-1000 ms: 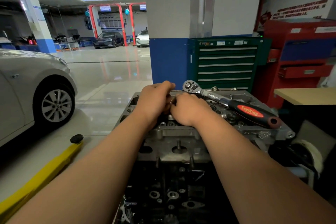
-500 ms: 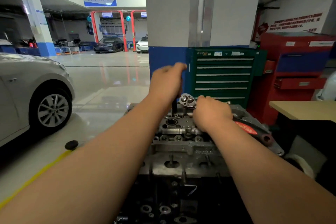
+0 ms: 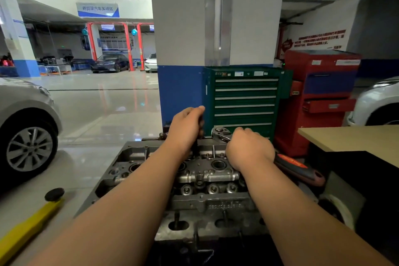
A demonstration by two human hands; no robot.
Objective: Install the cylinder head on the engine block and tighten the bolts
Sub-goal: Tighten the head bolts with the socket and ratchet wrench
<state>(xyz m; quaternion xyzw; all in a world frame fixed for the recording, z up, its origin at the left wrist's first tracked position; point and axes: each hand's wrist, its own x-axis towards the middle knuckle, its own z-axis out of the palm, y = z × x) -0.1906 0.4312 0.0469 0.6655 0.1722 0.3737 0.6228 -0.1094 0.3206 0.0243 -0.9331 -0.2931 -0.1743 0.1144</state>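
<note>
Left hand (image 3: 187,129) around half-hidden dark rod (image 3: 195,148)

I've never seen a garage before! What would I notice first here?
Two hands in the middle: the left hand grips a dark upright rod, the right hand holds a red-handled ratchet, over the cylinder head. Behind stands a green tool chest; a grey car sits at left.

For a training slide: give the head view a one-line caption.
Left hand grips an upright dark tool over the cylinder head; right hand holds the ratchet wrench.
</note>
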